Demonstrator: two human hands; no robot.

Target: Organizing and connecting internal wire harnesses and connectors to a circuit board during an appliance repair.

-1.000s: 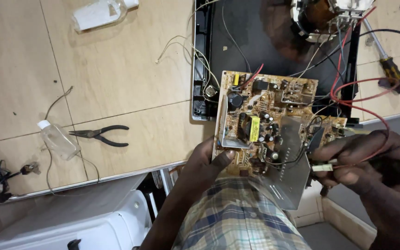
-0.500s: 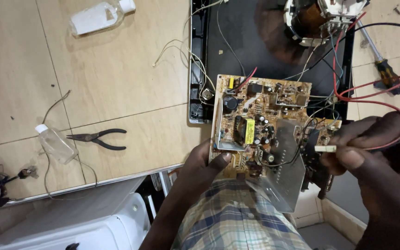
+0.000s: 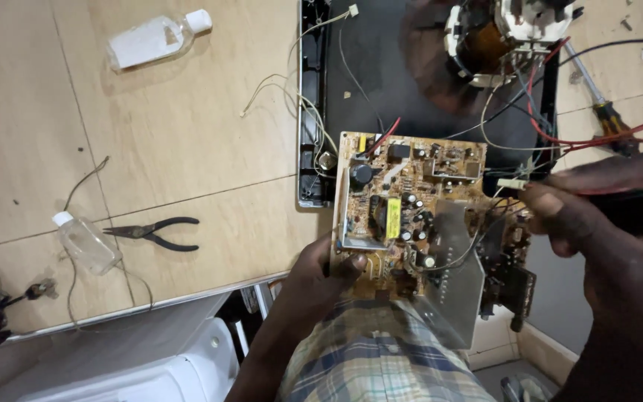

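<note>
A tan circuit board (image 3: 403, 208) crowded with capacitors, a yellow transformer and a grey metal heat sink is held above my lap. My left hand (image 3: 318, 272) grips its lower left corner. My right hand (image 3: 597, 223) pinches a small white plug connector (image 3: 511, 184) at the board's right edge; red and black wires run from it up toward the picture tube's neck coil (image 3: 500, 33). Behind the board lies the black back of a tube television (image 3: 381, 82) on the wooden table (image 3: 187, 134).
Black-handled pliers (image 3: 154, 232) and a small clear bottle (image 3: 83, 242) lie at left. A larger clear bottle (image 3: 154, 39) rests at the top left. A screwdriver (image 3: 604, 112) lies at the right. A white plastic bin (image 3: 135, 372) sits below the table edge.
My right hand has lifted the white connector up along the board's right edge. The view has shifted slightly, with the board staying in my left hand.
</note>
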